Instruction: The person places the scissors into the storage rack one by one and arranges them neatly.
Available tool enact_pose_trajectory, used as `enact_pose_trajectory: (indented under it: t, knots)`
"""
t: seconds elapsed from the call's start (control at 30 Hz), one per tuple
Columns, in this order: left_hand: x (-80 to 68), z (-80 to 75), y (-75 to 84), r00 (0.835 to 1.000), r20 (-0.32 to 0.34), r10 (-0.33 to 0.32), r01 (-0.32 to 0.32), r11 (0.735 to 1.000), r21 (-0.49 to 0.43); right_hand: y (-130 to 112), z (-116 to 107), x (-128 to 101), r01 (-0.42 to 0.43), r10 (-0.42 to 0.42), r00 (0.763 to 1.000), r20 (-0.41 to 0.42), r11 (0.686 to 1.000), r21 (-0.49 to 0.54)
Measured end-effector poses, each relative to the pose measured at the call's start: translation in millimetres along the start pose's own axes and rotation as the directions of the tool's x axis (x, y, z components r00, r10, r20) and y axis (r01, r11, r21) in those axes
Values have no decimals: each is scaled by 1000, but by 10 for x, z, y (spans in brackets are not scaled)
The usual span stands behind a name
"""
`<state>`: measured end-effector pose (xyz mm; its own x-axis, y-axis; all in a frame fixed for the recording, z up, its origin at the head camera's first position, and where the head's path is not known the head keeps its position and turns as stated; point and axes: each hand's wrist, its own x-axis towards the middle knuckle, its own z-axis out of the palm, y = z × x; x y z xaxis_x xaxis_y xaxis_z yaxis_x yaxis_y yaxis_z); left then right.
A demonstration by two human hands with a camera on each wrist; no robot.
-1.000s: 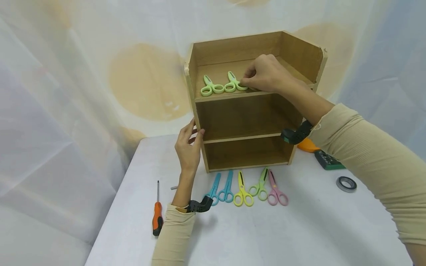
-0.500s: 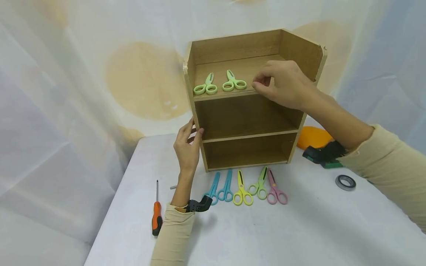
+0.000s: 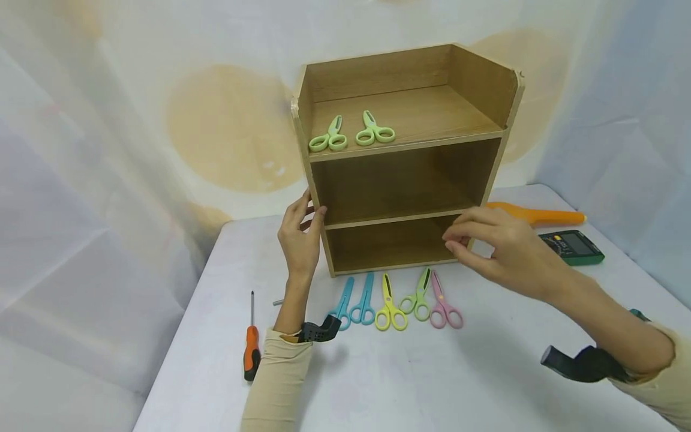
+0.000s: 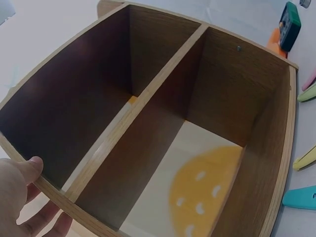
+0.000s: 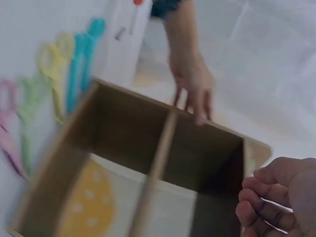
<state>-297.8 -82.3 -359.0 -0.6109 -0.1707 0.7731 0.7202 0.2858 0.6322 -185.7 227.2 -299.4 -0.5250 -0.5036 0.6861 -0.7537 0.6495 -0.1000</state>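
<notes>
R hand (image 3: 504, 255) hangs in front of the shelf unit (image 3: 405, 162) at its lower R corner, fingers loosely curled, thumb and forefinger near each other, nothing between them; empty. Directly below and a bit L of it: row of five scissors on the table (image 3: 432, 384), lying just in front of the unit's base. Nearest to R hand is the pink pair (image 3: 445, 302), then the green pair (image 3: 418, 295) touching or nearly touching it at the blades, then yellow pair (image 3: 390, 302), then two blue pairs (image 3: 353, 301). All lie w/ long axis running front-to-back: blades toward the unit, finger loops toward the person. L hand (image 3: 299, 240) grips the unit's L side wall at middle-shelf height, thumb on front edge, fingers round the outside. L hand is nearer the blue end, but busy; R hand is free and nearer the pink end. Top shelf holds two light-green scissors (image 3: 351, 133) at its L part.
</notes>
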Motion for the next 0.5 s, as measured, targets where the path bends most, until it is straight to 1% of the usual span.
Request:
enact_pose_trajectory:
  t: [0.13,0.23,0.3,0.4,0.47,0.5]
  knots:
    - [0,-4,6,1000,-6,0,0,1000,7,36,207,-345,-83,83,996,44,997,5]
    - [4,-7,17,1000,-11,-8,8,1000,11,93,363,-548,-171,170,981,96,985,0]
    - [4,-3,20,1000,-14,-16,16,1000,14,124,457,-673,-246,245,958,149,969,-11]
    - [1,6,23,1000,-13,-15,15,1000,13,160,592,-846,-354,355,904,240,934,-49]
    - [-1,13,24,1000,-9,-14,14,1000,11,195,679,-957,-398,399,870,288,915,-66]
    - [-1,15,26,1000,-7,-12,12,1000,11,216,720,-1004,-410,411,858,307,909,-72]
